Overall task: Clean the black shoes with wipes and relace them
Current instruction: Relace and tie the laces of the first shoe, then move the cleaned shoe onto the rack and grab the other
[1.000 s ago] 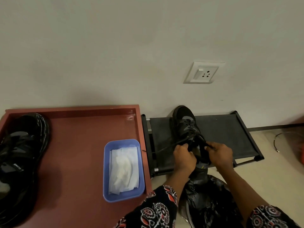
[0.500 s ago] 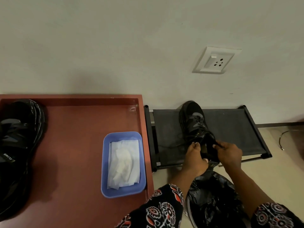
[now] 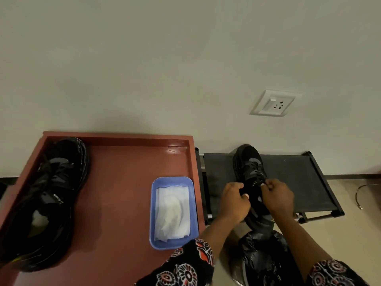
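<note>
since the earlier frames both hands have drawn in closer over the tongue of the black lace-up shoe (image 3: 250,174), and the loose lace that trailed out to the left of it no longer shows. that shoe lies on the low black fabric-topped rack (image 3: 292,178), toe toward the wall. the left hand (image 3: 235,200) is curled tight, fingers and thumb pinching at the laces near the shoe's collar; the right hand (image 3: 277,196) is likewise curled and pinching just across the tongue. the lace ends themselves are too dark to pick out.

left of the rack, touching its side, sits the red-brown wooden tray (image 3: 123,203). the second black shoe (image 3: 45,201) lies at the tray's far left, and the blue plastic tub of white wipes (image 3: 172,211) at its near right corner.

risk, as i judge it: black lace on black upper in dim light could mean a skipped eyelet or uneven ends, and a hard tug could drag the shoe off the rack's near edge.
</note>
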